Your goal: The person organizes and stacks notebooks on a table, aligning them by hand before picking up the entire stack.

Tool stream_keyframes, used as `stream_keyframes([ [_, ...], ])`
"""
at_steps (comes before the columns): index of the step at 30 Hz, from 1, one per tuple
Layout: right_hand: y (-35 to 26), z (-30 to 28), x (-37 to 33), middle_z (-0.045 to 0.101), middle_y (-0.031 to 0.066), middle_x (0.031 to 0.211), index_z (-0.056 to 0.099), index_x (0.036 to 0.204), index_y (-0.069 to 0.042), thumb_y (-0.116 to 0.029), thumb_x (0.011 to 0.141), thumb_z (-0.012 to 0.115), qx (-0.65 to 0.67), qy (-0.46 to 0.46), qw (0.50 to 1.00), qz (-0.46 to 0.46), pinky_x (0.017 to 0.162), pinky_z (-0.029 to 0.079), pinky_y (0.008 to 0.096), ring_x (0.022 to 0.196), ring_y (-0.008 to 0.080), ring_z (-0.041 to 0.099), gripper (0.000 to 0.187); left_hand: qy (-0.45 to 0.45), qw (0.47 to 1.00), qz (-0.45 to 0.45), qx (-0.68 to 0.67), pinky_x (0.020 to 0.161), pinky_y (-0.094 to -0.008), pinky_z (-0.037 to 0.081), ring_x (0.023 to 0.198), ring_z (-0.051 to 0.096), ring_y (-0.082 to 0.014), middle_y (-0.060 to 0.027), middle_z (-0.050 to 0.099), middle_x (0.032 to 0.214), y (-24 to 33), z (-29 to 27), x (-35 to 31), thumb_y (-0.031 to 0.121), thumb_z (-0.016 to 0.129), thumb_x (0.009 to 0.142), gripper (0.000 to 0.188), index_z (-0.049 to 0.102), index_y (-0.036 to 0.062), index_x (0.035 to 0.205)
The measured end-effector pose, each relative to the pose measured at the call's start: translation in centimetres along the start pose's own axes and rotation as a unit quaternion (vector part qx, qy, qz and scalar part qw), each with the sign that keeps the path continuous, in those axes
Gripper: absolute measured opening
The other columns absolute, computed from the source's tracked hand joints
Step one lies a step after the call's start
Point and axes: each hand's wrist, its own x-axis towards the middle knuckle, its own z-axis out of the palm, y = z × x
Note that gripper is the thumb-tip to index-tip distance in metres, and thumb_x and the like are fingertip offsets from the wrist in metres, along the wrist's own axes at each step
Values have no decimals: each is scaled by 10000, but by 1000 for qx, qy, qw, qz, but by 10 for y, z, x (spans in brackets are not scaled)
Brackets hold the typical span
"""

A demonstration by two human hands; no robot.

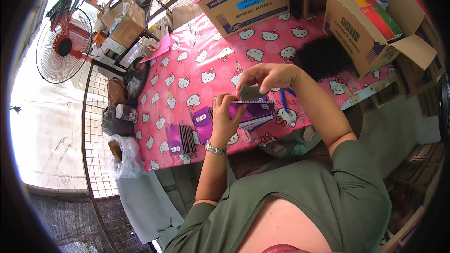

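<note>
My left hand (226,116), with a metal watch (215,148) at its wrist, holds a small purple notebook (262,109) near its punched edge. A thin wire spiral (287,102) runs along that edge, its free end sticking out to the right. Over the notebook's far side arches my right hand (267,75), fingers bent down. Between its fingertips and thumb shows a green-grey flat piece (250,93); what it belongs to I cannot tell. Blue-handled pliers (284,100) lie just right of the notebook. More purple spiral notebooks (203,120) lie left of my left hand, beside a stack (180,139).
A pink patterned cloth (187,72) covers the table. A carton (243,7) stands at the far side, and an open carton (358,42) with colourful pads at far right. Black wire spirals (323,58) are heaped beside it. A fan (64,46) and plastic bag (123,154) are left.
</note>
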Motion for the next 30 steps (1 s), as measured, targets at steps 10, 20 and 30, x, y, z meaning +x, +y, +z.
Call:
stream_keyframes([
  [10,7,-5,10,672,53,1096,648,1212,-17,-175,726,775,-33,35,998,48,951,467,266,1041,120,620,527,-23,960,-92,-264,697,-242,501,798,601,-85,-38,626,994,-20,5,-5,24,749,866,322,540,19,1111],
  [20,34,-82,-116,672,113,1197,699,1150,-126,-236,721,794,-581,638,494,107,972,487,449,1101,328,634,454,61,925,-130,-353,685,-252,585,804,624,-88,-26,598,932,-17,6,-12,-25,654,931,172,565,5,1074],
  [30,190,22,-86,507,177,1374,541,1329,-23,-348,807,734,-701,462,504,203,985,450,479,1177,367,512,644,191,958,-64,-202,597,-230,592,763,639,-108,-73,616,959,-16,26,-17,80,660,954,99,648,-18,946],
])
